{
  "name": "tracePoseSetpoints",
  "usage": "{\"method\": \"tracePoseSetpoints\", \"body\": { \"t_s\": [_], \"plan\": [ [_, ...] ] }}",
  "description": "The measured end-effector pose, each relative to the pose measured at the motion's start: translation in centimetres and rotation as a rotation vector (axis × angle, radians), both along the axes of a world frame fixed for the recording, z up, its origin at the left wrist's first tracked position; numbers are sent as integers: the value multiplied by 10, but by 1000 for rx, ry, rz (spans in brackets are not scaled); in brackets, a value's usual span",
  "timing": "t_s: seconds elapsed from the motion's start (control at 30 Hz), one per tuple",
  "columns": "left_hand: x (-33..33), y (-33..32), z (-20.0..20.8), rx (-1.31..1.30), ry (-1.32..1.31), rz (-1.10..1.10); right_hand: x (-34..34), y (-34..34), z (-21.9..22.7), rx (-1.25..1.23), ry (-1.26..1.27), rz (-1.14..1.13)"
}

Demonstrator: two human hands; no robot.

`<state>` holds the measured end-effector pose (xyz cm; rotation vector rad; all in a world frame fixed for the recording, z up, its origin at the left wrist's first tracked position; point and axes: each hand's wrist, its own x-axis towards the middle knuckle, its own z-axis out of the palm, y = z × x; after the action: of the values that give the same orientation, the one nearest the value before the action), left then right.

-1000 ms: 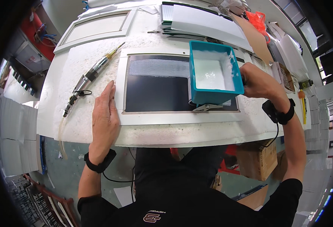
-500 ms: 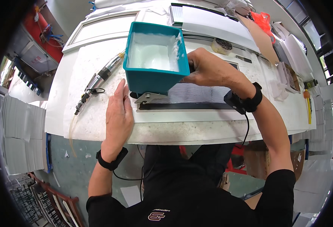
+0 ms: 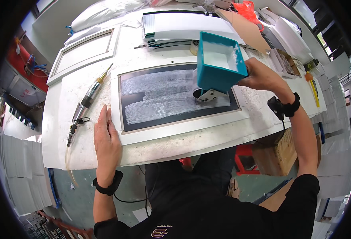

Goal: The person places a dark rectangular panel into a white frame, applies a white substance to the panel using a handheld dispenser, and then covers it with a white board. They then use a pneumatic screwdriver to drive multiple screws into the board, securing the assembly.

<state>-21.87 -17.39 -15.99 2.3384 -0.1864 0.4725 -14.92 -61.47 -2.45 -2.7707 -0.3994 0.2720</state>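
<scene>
Far frame [image 3: 80,67]: white, lying at the tabletop's [image 3: 56,127] back left. Screwdriver [image 3: 88,98]: metal body, brass-coloured nose, clear hose; lies slanted, tip away from the person. Left hand [image 3: 107,137]: laid flat along the near frame's left side, fingers straight and close together, grasping nothing; black wrist strap. Panel [image 3: 159,93]: dark, lying inside the near frame [image 3: 183,128], which is white; streaky pale coat over most of its face, dark along the near edge. Sheets [image 3: 191,28]: stacked behind. Teal box [image 3: 219,75]: open-topped, white liquid within, tilted over the panel's right part; pale roller and metal bracket beneath. Right hand [image 3: 263,75]: fingers curled in a grip at the box's right side, fingertips hidden. Tray [image 3: 285,63]: small parts inside. Yellow tool [image 3: 314,91]: orange knob, far right.
</scene>
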Motion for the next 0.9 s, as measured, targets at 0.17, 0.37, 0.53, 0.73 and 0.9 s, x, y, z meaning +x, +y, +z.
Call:
{"method": "tracePoseSetpoints", "body": {
  "t_s": [0.17,0.37,0.53,0.73,0.9],
  "plan": [
    [1,-9,1,-83,77,-38,-58,-88,24,132,-219,-243],
    [-3,-5,0,-69,83,-30,-88,-165,88,174,-224,-578],
    [-1,-6,-2,5,79,-29,-111,-227,72,212,-223,-706],
    [0,-7,-2,10,77,-18,-106,-256,42,105,-214,-853],
    [3,0,-8,23,43,-44,-99,-268,27,187,-183,-843]
  ]
}}
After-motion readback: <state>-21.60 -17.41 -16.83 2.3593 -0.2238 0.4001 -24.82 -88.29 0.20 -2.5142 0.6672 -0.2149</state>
